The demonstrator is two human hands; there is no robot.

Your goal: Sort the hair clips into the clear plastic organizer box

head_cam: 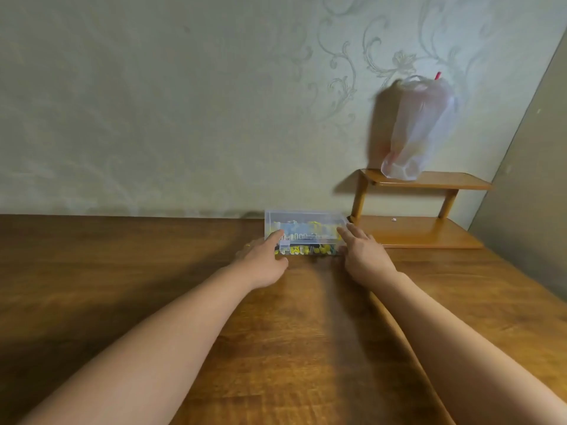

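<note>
**Clear plastic box sits at the far edge, both hands reaching**

Clear plastic, thin-walled and probably light and slippery, the box (302, 233) rests on the worktop (153, 286) against the wall, yellow clips (299, 250) inside. The left hand (267, 256) and right hand (365, 253) flank it, fingers (346, 231) straight, touching its ends. The short ends look the safest hold; squeezing the walls may flex them.

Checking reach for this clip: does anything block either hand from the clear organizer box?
Nothing visible does. The left hand and right hand are already at the clear organizer box, fingers extended against its two ends on the wooden table.
</note>
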